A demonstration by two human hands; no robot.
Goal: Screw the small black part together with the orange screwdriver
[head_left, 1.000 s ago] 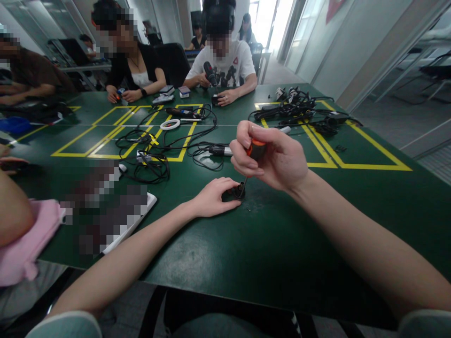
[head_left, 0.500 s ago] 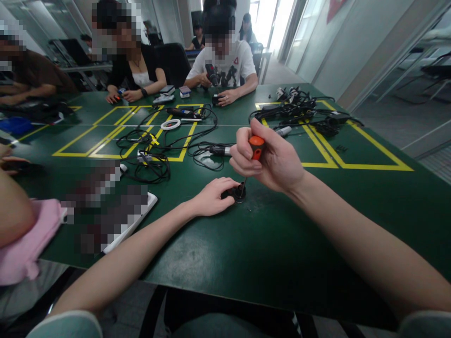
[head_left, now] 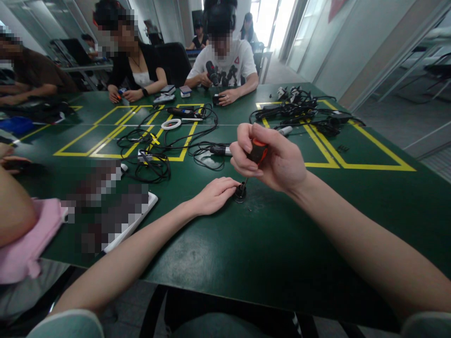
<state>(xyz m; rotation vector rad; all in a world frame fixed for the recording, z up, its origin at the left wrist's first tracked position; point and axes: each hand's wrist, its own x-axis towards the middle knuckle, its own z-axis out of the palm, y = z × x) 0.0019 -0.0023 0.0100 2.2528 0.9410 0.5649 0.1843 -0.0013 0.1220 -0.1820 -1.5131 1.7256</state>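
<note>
Near the centre of the frame, the right hand [head_left: 278, 157] was wrapped firmly around the orange-and-black handle of a metal-shafted screwdriver [head_left: 259, 151], whose shaft slanted down to a small, round, shiny black part [head_left: 240, 193] with an upright tubular post. That part lay on the dark green tabletop [head_left: 282, 249], below the right hand and just beyond the fingertips of the left hand [head_left: 213, 196]. The left hand's fingers lay extended, side by side, touching the part's left edge; whether they pinched it or merely steadied it, I could not tell. At the lower left of the frame lay a white-edged flat object [head_left: 121, 218], its top pixelated. At the left edge sat a blue plastic shape [head_left: 16, 125], possibly a container, its contents too unclear to tell.
</note>
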